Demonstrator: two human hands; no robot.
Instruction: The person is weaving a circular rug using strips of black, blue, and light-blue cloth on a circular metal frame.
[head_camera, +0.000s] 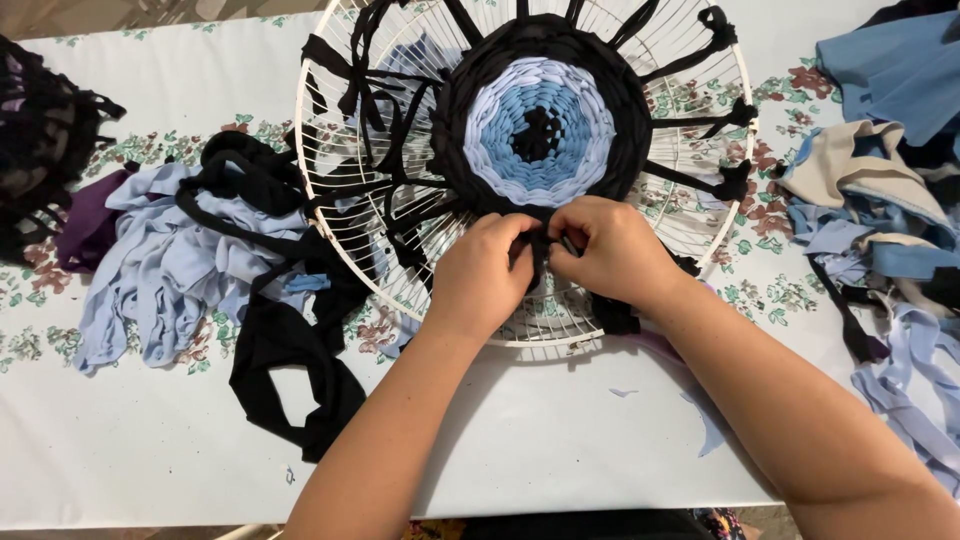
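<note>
A round white wire frame (330, 235) lies on the table and carries a circular woven piece (540, 110) with a black centre, blue and pale lilac rings and a black outer band. Black fabric strips run out from it like spokes to the rim. My left hand (480, 275) and my right hand (610, 250) meet at the near edge of the weave. Both pinch a black fabric strip (538, 255) between their fingertips, just below the black band.
A pile of lilac and black fabric strips (200, 260) lies left of the frame. More blue, beige and lilac strips (880, 200) are heaped on the right. A black bundle (40, 140) sits at the far left. The tablecloth (560, 430) is white with a floral border.
</note>
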